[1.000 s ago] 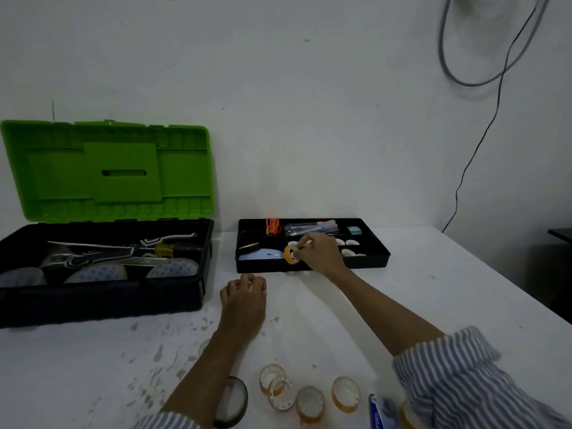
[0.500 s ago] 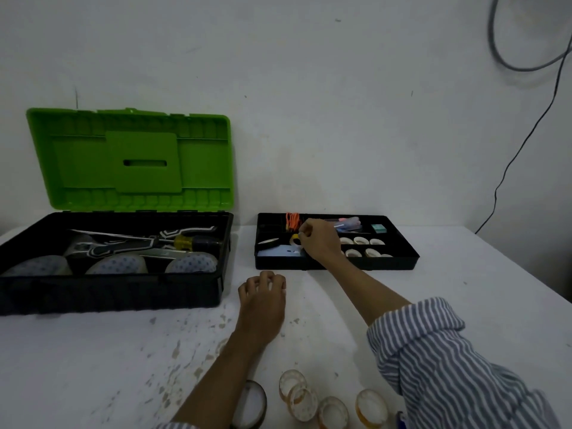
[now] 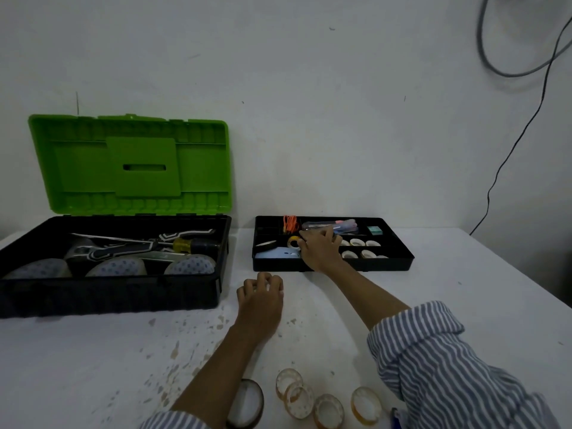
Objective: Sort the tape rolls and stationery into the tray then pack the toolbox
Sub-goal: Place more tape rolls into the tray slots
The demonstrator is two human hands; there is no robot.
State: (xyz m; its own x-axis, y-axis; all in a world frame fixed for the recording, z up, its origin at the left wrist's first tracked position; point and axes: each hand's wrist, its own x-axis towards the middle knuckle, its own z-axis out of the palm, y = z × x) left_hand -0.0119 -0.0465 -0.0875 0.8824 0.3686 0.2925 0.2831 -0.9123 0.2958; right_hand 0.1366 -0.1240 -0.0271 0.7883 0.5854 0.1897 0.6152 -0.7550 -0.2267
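The black tray [image 3: 340,265] stands by the wall on the white table. My right hand [image 3: 315,249] reaches into its middle, fingers curled loosely. Its thumb touches a yellow tape roll [image 3: 292,242] standing in the tray. In the tray are also a black roll [image 3: 266,244], several white rolls [image 3: 356,242], pens [image 3: 339,226], orange clips [image 3: 290,222] and a green eraser [image 3: 374,230]. My left hand [image 3: 261,300] rests on the table, loosely curled and holding nothing. Several clear tape rolls [image 3: 328,410] and a dark roll [image 3: 247,404] lie near the front edge.
The toolbox [image 3: 123,294] sits open at the left with its green lid [image 3: 136,162] upright against the wall. A screwdriver [image 3: 185,244] and other tools lie inside. A blue item [image 3: 394,416] peeks out beside my right sleeve. A cable [image 3: 507,156] hangs on the wall.
My right hand carried the yellow roll further into the tray and lowered it there. My view shifted left and nearer. The left hand stayed on the table.
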